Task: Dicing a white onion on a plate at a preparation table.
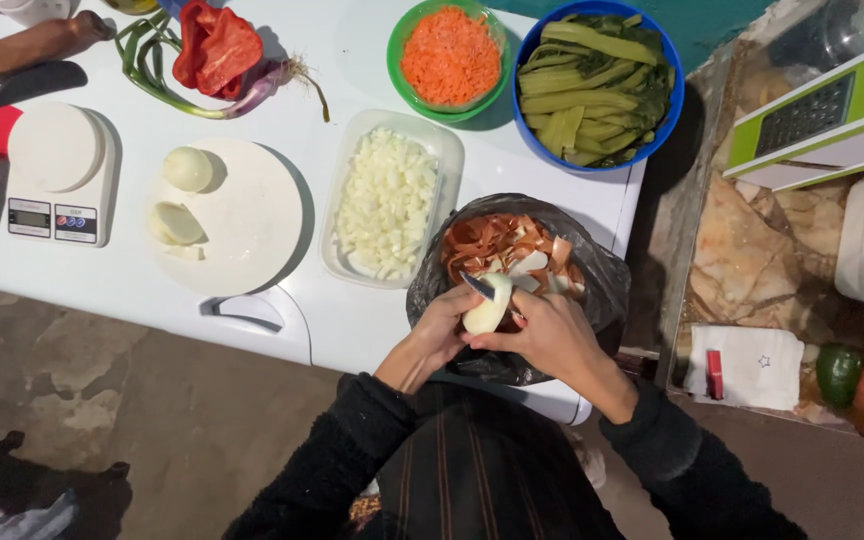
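Observation:
Both my hands are over a black bag (592,270) full of orange and white peelings. My left hand (440,325) holds a peeled pale onion (487,312) from the left. Gripping a small knife (474,286), my right hand (552,335) keeps the dark blade on the top of the onion. Two peeled onion pieces (188,168) (174,222) lie on a round white cutting board (252,215) to the left. Between the board and the bag stands a clear tray of diced onion (387,200).
A green bowl of grated carrot (449,57) and a blue bowl of cut greens (597,85) stand at the back. A white kitchen scale (57,175), red pepper (214,45) and spring onion (167,85) are at the left. A green-and-white grater (822,115) is at the right.

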